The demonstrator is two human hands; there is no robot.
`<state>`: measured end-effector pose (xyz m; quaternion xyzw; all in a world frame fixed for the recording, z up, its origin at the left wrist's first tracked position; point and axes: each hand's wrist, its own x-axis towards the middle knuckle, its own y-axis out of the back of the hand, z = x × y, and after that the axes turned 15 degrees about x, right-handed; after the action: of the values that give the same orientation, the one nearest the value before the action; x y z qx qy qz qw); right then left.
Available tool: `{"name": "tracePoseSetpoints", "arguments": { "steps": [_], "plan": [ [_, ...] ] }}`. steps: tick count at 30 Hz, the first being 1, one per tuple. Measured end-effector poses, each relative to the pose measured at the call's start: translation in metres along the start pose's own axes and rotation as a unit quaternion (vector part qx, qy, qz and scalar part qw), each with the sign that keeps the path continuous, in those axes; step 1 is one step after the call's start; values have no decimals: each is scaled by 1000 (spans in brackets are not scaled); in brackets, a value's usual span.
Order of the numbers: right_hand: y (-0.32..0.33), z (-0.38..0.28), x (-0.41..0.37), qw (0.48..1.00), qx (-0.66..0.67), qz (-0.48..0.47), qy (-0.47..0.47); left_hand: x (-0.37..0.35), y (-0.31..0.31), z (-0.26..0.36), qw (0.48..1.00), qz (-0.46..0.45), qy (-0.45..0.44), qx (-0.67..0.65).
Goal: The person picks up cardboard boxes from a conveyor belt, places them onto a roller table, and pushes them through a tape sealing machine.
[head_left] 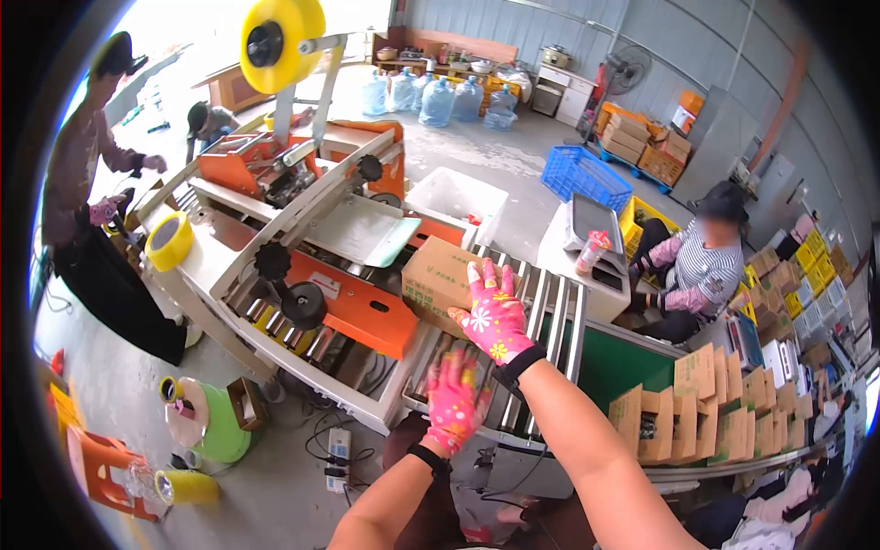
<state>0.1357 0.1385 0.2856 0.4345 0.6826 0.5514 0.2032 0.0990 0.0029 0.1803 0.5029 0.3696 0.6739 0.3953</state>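
The pink-gloved right hand [495, 316] presses flat, fingers open, on the brown cardboard box [438, 275], steadying it on the steel roller surface [555, 316] at the mouth of the orange taping machine [367, 312], while the pink-gloved left hand [454, 403] hovers open nearby

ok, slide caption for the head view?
Gloved right hand rests on a cardboard box at the orange tape sealer; left hand over the roller conveyor.

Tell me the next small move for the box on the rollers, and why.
Probably push the cardboard box forward along the rollers into the orange machine. The right hand lies flat on the box's near end, the box's front sits at the machine's mouth, and the left hand rests on the rollers behind, holding nothing.
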Motion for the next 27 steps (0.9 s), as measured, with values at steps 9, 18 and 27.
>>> {"name": "tracePoseSetpoints", "arguments": {
  "steps": [9,18,27],
  "plan": [
    [-57,-38,59,974,209,15,84,0,-7,-5,993,-115,-25,32],
    [-22,87,-151,986,161,-9,-41,-4,-22,-4,999,23,-21,-34],
    [49,226,-330,893,63,181,-407,1,-30,7,999,-11,-34,26]
  ]
}}
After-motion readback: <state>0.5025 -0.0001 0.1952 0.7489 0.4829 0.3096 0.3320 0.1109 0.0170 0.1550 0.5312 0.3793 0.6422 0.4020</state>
